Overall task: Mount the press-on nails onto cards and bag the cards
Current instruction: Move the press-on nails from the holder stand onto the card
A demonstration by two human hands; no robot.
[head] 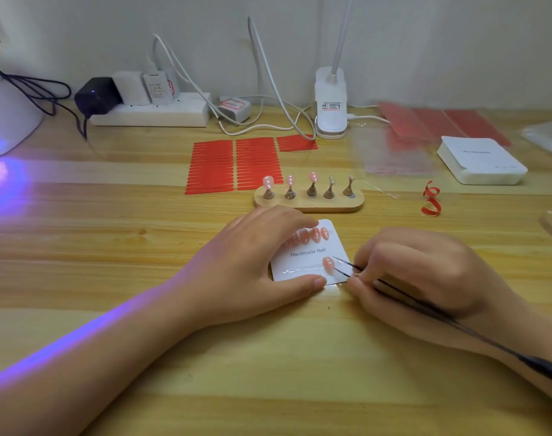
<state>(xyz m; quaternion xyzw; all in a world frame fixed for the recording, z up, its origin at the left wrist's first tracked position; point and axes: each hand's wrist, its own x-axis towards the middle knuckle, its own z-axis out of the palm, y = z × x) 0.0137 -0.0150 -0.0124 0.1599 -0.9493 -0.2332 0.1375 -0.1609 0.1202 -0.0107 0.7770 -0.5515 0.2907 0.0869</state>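
A white card (pixel 306 262) printed "Handmade Nail" lies on the wooden table. Several pink press-on nails (pixel 312 236) sit in a row along its top, and one more pink nail (pixel 328 264) sits on the clear tape strip near its lower right. My left hand (pixel 255 269) holds the card at its left side, fingers over the top edge and thumb at the bottom edge. My right hand (pixel 425 272) grips black tweezers (pixel 343 267) whose open tips point at the lower nail. Behind the card stands a wooden nail holder (pixel 309 206) with three pink nails on pegs.
Red adhesive strip sheets (pixel 233 165) lie behind the holder. Clear bags (pixel 394 152) and a stack of white cards (pixel 482 162) sit at the back right, a curled red strip (pixel 431 199) nearby. A UV lamp (pixel 4 118), power strip (pixel 148 113) and clip lamp (pixel 329 102) line the back.
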